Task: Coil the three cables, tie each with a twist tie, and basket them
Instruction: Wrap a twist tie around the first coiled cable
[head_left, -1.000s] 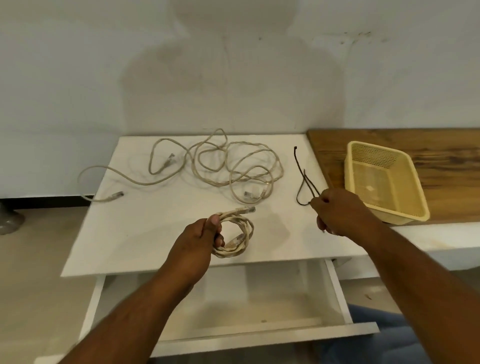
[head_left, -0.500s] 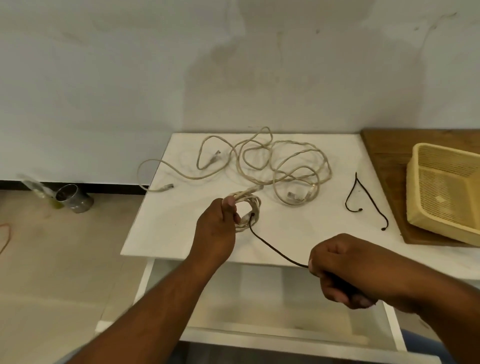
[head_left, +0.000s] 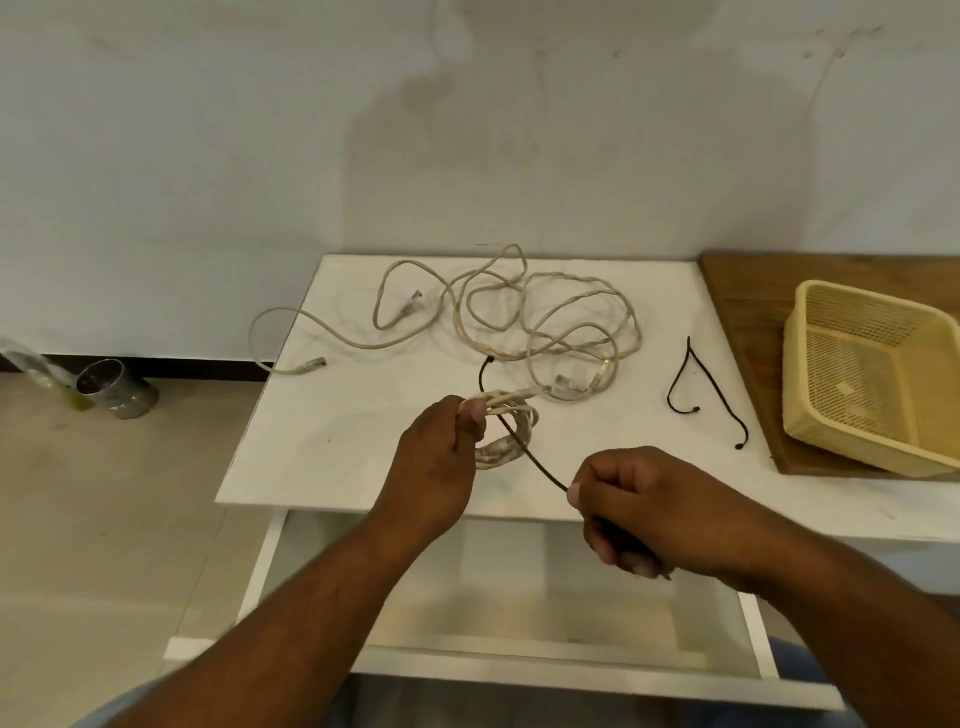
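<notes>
My left hand (head_left: 441, 457) grips a small coil of beige cable (head_left: 506, 441) above the white table (head_left: 322, 436). A black twist tie (head_left: 530, 457) runs through the coil; its far end sticks up behind the coil and its near end is pinched in my right hand (head_left: 639, 509). Two loose beige cables (head_left: 545, 322) lie tangled at the back of the table, one end trailing off the left edge. Two more black twist ties (head_left: 706, 384) lie to the right. The yellow mesh basket (head_left: 815, 415) stands empty on a wooden board (head_left: 743, 291) at the far right.
An open white drawer (head_left: 519, 649) juts out under the table's front edge, below my forearms. A metal can (head_left: 114, 387) lies on the floor at the left by the wall.
My right hand picked one tie from the right and threaded it through the coil. The tie's far end now pokes up behind the coil. The camera has turned left.
</notes>
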